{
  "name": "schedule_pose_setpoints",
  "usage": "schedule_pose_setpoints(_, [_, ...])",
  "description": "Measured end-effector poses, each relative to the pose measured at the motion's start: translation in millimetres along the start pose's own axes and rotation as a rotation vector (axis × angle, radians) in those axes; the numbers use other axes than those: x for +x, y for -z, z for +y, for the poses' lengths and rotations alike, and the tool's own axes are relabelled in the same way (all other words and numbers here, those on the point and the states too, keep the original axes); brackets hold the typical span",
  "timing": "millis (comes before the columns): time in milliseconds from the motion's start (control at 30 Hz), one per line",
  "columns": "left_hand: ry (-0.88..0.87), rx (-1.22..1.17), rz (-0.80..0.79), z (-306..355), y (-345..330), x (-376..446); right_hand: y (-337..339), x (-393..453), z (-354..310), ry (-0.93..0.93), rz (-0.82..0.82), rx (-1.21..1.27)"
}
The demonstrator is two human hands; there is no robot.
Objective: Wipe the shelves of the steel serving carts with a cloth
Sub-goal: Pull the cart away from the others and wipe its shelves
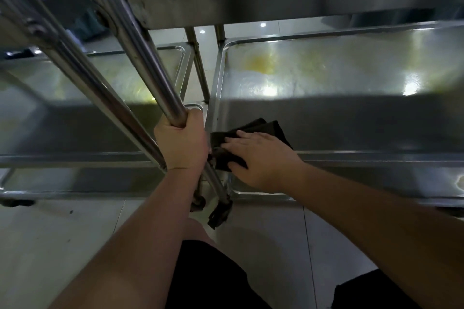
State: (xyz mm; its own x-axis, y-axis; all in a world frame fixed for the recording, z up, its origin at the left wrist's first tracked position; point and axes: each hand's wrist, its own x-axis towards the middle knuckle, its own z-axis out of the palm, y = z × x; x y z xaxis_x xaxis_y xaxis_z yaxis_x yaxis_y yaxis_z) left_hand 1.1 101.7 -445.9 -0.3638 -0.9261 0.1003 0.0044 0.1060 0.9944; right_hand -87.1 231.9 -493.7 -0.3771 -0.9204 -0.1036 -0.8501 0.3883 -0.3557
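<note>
Left hand point(182, 144) gripping steel post point(140, 57), fingers curled tight round it; right hand point(261, 158) flat on dark cloth point(251, 133), fingers straight, pressing it at near-left corner of right cart's middle shelf point(339, 113); yellowish stain point(262, 64) toward shelf's far-left corner; second cart's shelf point(82, 108) just left, posts between them; tiled floor point(62, 233) below.

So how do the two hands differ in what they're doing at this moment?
The left hand is curled in a fist around a steel cart upright; the right hand lies flat with straight fingers, pressing a dark cloth onto the cart shelf. The left hand sits between the two carts, the right at the shelf's near left corner. Both are bare.
</note>
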Motion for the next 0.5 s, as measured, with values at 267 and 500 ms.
schedule_pose_setpoints(267, [-0.060,0.302,-0.017,-7,14,-4,3,-49,33,-0.097,0.107,-0.094])
schedule_pose_setpoints(500, [-0.513,0.503,0.005,-40,36,-64,12,-90,70,-0.137,0.126,-0.154])
